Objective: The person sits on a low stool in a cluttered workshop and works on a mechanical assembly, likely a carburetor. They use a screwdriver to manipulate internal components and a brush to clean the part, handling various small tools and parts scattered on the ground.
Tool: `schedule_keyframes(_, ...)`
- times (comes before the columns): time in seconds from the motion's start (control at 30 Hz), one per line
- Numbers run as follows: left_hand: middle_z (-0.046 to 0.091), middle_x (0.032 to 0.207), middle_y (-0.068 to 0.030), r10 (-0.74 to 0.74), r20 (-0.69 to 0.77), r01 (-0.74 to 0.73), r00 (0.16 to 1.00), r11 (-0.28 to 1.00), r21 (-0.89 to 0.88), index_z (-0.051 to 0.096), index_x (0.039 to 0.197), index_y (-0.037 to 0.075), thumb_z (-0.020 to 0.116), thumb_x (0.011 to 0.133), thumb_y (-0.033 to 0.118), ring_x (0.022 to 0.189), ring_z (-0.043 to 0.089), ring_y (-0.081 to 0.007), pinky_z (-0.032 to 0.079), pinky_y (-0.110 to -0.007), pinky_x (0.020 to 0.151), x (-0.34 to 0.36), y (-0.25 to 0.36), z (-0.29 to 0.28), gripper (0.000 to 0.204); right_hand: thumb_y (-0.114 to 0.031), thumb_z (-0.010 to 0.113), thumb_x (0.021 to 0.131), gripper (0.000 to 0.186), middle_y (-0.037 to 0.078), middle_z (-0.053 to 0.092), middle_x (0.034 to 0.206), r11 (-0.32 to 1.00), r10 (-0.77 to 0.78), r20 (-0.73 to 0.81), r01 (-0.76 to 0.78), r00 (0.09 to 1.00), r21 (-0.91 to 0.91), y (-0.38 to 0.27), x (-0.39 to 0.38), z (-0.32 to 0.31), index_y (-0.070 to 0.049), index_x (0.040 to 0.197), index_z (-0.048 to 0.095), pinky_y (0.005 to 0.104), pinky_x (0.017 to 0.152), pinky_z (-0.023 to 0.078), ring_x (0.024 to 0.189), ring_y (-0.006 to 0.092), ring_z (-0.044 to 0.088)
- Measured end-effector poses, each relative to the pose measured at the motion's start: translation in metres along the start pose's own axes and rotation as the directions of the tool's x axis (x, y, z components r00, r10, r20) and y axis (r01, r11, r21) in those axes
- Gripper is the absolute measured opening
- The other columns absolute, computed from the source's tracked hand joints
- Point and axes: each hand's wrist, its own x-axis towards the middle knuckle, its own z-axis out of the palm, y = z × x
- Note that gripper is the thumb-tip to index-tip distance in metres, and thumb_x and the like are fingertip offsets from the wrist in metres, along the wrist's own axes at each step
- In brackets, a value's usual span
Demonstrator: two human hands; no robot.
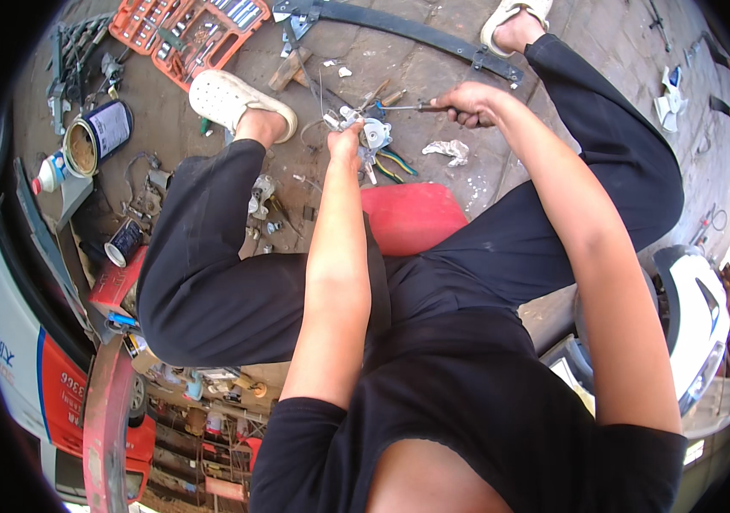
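My left hand [345,144] is closed around a silver metal mechanical part [373,133] with a round face, holding it low over the ground between my feet. In my right hand [470,104] is a screwdriver [401,107], gripped by its dark handle. The screwdriver's shaft points left, and its tip reaches a blue spot at the part's upper edge; whether it touches is too small to tell. Just below the part lie pliers [395,166] with yellow and blue handles. A crumpled white scrap [448,152] rests on the ground below my right hand.
An open orange tool case [160,53] with sockets lies at the far left. Nearby are an open paint can [83,147], a spray can [50,173] and a wooden block [290,68]. A long dark strip [416,34] crosses the far ground. Something red [412,220] sits between my legs.
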Motion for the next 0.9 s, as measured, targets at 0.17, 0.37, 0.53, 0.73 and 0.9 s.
schedule_keyframes(0.17,0.063,0.095,-0.0163,0.051,-0.036,-0.051,0.998,0.999,0.016,0.057,0.100,-0.009,0.062,0.079,0.000,0.081,0.064,-0.0270,0.054,-0.039,0.068,-0.003,-0.004,0.003,0.023,-0.026,0.062,0.083,0.024,0.011,0.063,0.069,0.856,-0.463,-0.343,0.311,0.817,-0.413,0.037,-0.015,0.045,-0.008,0.096,0.067,0.0348,0.050,0.046,0.056,0.0208,0.058)
schedule_keyframes(0.37,0.063,0.098,-0.0138,0.021,-0.056,-0.019,0.998,0.999,0.037,0.057,0.101,-0.006,0.068,0.074,0.003,0.085,0.061,-0.0229,0.049,-0.036,0.073,-0.008,0.002,0.005,0.030,-0.018,0.055,0.082,0.031,0.016,0.064,0.075,0.467,-0.759,-0.305,0.155,0.576,-0.871,0.069,-0.032,0.096,-0.013,0.112,0.058,0.0429,0.062,0.052,0.072,0.0324,0.065)
schedule_keyframes(0.53,0.062,0.099,-0.0143,0.028,-0.106,-0.023,0.994,0.999,0.045,0.055,0.102,-0.007,0.069,0.073,0.004,0.087,0.060,-0.0227,0.048,-0.037,0.074,-0.014,0.004,0.008,0.034,-0.016,0.053,0.081,0.043,0.015,0.062,0.072,0.265,-0.806,-0.203,0.032,0.557,-0.964,0.073,-0.024,0.095,-0.014,0.124,0.052,0.0412,0.060,0.052,0.070,0.0305,0.065)
schedule_keyframes(0.73,0.062,0.100,-0.0153,0.040,-0.072,-0.036,0.997,0.997,0.062,0.054,0.104,-0.008,0.067,0.075,0.002,0.087,0.061,-0.0248,0.050,-0.039,0.073,0.000,0.003,-0.003,0.034,-0.024,0.059,0.085,0.035,0.011,0.061,0.066,0.759,-0.585,-0.289,0.387,0.758,-0.524,0.044,-0.017,0.061,-0.005,0.115,0.060,0.0319,0.046,0.046,0.057,0.0196,0.061)
schedule_keyframes(0.9,0.063,0.096,-0.0150,-0.001,-0.002,0.001,1.000,1.000,0.011,0.056,0.101,-0.009,0.066,0.074,0.001,0.082,0.063,-0.0241,0.052,-0.037,0.069,-0.003,0.003,-0.003,0.030,-0.021,0.053,0.092,0.018,0.003,0.058,0.074,0.954,-0.044,0.053,0.026,0.998,0.300,0.036,0.001,0.006,-0.003,0.094,0.056,0.0133,0.034,0.027,0.042,0.0012,0.032)
